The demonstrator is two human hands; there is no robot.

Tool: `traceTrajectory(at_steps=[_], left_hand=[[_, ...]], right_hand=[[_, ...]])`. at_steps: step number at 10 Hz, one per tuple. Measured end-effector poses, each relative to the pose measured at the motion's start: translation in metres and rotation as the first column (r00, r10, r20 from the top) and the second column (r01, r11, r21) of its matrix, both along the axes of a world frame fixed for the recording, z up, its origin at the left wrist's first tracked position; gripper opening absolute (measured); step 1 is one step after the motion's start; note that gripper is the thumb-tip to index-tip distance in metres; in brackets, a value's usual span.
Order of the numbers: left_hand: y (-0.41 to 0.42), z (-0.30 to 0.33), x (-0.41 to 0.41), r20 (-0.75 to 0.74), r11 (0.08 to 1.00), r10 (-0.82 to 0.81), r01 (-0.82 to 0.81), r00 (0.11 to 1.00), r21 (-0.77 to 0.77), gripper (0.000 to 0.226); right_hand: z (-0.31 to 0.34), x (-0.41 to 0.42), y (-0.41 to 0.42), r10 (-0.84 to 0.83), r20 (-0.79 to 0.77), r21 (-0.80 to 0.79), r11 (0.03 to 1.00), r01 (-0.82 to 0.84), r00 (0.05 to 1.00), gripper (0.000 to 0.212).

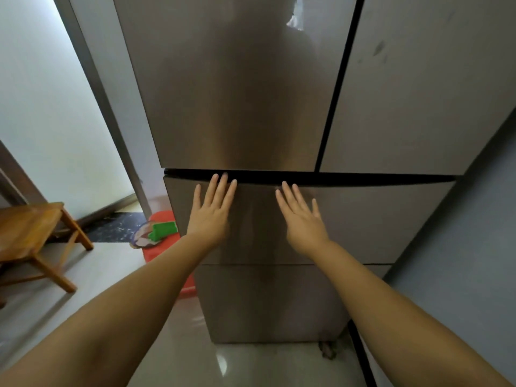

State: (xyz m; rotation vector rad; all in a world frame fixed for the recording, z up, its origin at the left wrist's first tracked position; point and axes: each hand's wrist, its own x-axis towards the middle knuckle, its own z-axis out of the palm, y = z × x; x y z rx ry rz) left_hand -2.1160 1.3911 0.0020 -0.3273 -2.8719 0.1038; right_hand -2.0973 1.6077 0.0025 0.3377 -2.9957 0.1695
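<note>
Fridge drawer (363,219), the upper of two brushed-metal fronts below the double doors, sits at the middle of the view. Both hands lie flat against its left half. The left hand (209,216) is palm down on the metal with its fingers (222,188) straight and slightly spread. Their tips reach the drawer's top edge, at the dark gap (363,178) under the doors. The right hand (303,222) lies just beside it, apart from it, also palm down. Its fingers (287,194) are straight, fanned a little wider, and angled up and to the left, with the tips just below the gap. Neither hand curls round anything. Both forearms are bare and stretched nearly straight from the bottom corners of the view, converging toward the drawer.

Above, the left door (237,93) carries a blurred reflection of the person, and the right door (418,93) has dark smudges near its top. The lower drawer (265,303) stands on a pale glossy floor (251,364). Left of the fridge sits something red (164,252) with a green object (163,229) on it. A wooden stool (30,233) stands farther left. A grey wall (460,247) closes the right side.
</note>
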Motion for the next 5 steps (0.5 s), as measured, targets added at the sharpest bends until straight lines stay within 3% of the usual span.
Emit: traceTrajectory(at_steps=[3, 4, 5], left_hand=[[0.010, 0.005, 0.000, 0.085, 0.996, 0.077, -0.080, 0.993, 0.039, 0.092], [0.010, 0.018, 0.003, 0.128, 0.995, 0.066, -0.076, 0.989, 0.071, 0.088], [0.006, 0.021, 0.011, 0.173, 0.996, 0.030, -0.044, 0.985, 0.077, 0.083]], right_hand=[[0.015, 0.001, 0.003, 0.016, 0.134, 0.053, 0.998, -0.023, 0.991, 0.086], [0.021, 0.011, 0.006, -0.007, 0.226, -0.029, 0.999, 0.014, 0.974, 0.081], [0.019, 0.051, 0.019, -0.002, 0.244, -0.326, 0.942, 0.083, 0.970, 0.063]])
